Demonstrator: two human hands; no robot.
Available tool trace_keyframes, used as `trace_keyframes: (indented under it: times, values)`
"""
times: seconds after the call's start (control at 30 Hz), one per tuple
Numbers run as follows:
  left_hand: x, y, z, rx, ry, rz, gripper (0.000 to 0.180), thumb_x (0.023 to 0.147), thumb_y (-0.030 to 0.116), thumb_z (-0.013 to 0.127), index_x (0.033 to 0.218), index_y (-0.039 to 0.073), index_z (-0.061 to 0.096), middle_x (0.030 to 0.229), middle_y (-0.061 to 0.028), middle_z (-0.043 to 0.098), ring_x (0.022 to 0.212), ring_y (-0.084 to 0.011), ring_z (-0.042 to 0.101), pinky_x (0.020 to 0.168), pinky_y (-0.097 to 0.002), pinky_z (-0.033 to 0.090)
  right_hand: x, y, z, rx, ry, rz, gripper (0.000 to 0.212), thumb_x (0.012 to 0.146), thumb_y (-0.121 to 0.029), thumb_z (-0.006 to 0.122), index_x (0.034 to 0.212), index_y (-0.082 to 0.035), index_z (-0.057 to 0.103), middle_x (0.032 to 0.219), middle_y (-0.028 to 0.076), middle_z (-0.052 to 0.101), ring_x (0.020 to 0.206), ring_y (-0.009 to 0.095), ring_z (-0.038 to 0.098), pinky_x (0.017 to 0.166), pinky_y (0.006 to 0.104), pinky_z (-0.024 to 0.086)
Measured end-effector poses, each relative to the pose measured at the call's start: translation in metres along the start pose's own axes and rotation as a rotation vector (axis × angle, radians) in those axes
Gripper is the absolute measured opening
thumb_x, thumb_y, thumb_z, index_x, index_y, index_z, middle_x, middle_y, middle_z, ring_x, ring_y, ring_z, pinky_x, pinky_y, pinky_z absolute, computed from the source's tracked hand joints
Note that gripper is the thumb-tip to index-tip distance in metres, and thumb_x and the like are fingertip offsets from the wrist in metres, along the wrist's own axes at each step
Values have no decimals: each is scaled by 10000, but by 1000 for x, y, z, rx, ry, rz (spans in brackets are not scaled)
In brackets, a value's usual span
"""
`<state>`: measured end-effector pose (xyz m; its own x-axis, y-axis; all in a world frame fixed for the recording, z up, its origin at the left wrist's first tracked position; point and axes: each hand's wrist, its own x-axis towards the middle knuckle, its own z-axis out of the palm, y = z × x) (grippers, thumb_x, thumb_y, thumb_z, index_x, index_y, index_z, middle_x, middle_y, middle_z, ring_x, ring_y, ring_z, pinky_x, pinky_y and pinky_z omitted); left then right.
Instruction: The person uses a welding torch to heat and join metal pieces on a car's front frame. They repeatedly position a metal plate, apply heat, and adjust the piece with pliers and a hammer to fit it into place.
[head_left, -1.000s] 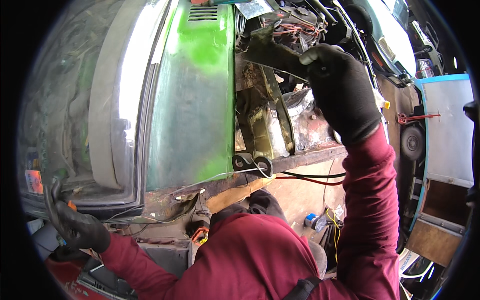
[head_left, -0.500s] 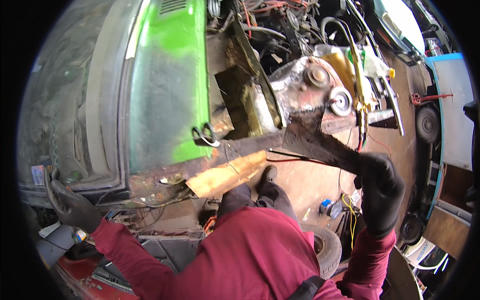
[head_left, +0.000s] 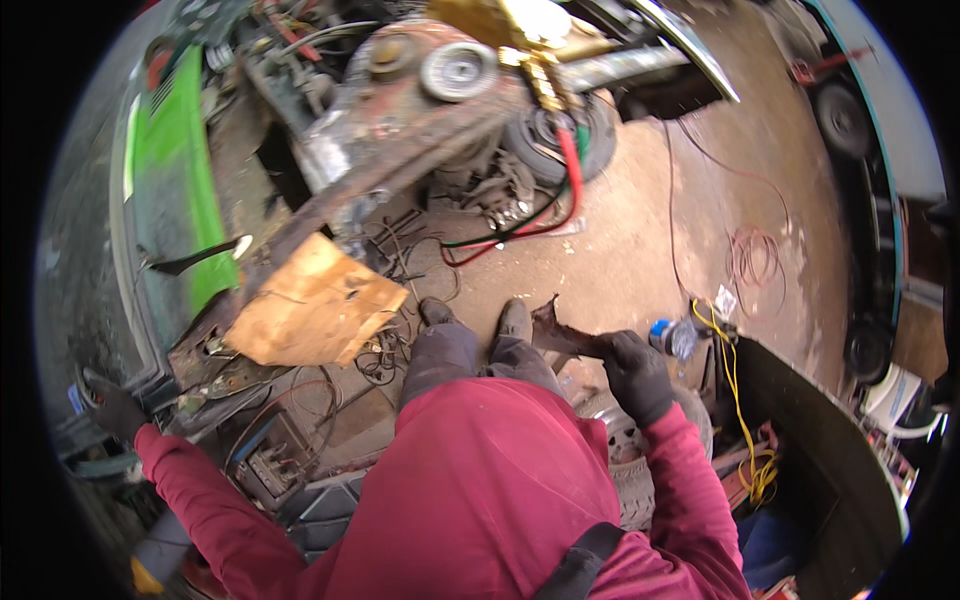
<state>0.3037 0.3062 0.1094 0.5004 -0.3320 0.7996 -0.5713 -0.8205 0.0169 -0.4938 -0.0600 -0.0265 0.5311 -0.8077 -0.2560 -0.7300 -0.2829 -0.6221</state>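
Note:
My right hand [head_left: 638, 378], in a dark glove, is closed around one end of a jagged, rusty piece of sheet metal [head_left: 568, 338]. The piece juts leftward above my shoes, beside a wheel [head_left: 635, 485] on the floor. Out to the far left, my gloved left hand [head_left: 115, 412] has its fingers apart at the lower edge of the car's windscreen, with nothing visible in it. A green and grey car panel [head_left: 185, 165] lies ahead of that hand. On the rusty body edge rests a torn brown sheet, like cardboard [head_left: 315, 305].
Brass torch fittings [head_left: 540, 75] with red and green hoses [head_left: 570, 180] hang over the front wing. A yellow cable [head_left: 738, 400] and a coiled reddish hose [head_left: 755, 255] lie on the floor at right. A curved dark panel [head_left: 820, 440] stands near my right arm.
My view has swung right. The right hand has brought the rusty metal piece away from the car's wing, down and back toward my body. The left hand stays by the windscreen.

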Motion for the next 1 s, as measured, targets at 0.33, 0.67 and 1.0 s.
trace_keyframes:
  times: [0.33,0.67,1.0]
  values:
    - [26,-18,24,329,-192,-284,655,1065,621,587,1397,85,767,1346,-247,765,1222,-470,725,1025,-556,571,-120,245,84,634,420,917,257,1075,-158,625,1266,-36,745,912,84,736,708,161,707,606,318,586]
    - [4,16,4,191,3,41,388,1106,330,631,1365,73,764,1380,-186,754,1291,-393,685,1119,-492,519,-176,294,137,-60,158,794,443,1044,-255,684,1412,-11,703,1328,264,743,1257,402,702,1093,475,544]
    - [0,67,-17,42,-42,-105,339,1097,205,635,1374,49,753,1384,-184,743,1298,-380,674,1120,-477,513,70,-84,14,606,-72,-23,202,1096,-158,690,1176,19,747,982,75,753,880,156,705,820,310,562]
